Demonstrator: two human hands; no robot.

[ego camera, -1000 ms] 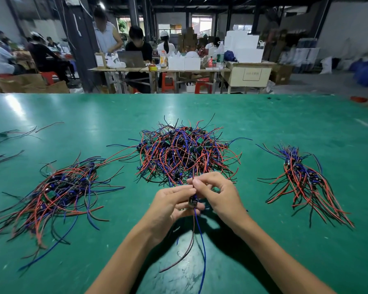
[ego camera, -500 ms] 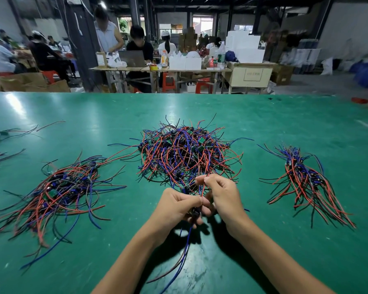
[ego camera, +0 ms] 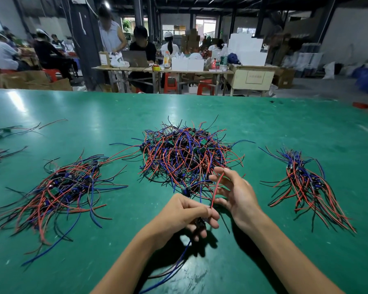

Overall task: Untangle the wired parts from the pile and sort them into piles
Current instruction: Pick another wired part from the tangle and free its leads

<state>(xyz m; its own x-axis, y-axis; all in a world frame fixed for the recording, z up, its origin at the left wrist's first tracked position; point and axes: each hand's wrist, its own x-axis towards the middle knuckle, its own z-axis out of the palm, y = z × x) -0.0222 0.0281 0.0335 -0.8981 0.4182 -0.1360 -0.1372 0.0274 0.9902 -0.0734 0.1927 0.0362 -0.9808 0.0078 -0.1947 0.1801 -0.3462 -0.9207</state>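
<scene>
Here, left hand (ego camera: pixel 186 215) gripping wired part (ego camera: pixel 200 222), red lead upright, right hand (ego camera: pixel 235 193) open

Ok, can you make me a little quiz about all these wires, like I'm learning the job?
1. True or false: the left hand grips a wired part.
2. Which bunch lies straight beyond the hands? A) the tangled pile B) the left sorted pile C) the right sorted pile
3. Fill in: the wire running up from the left hand across the right hand is ____.

Key: 1 true; 2 A; 3 red. That red wire passes between the right hand's spread fingers.
</scene>
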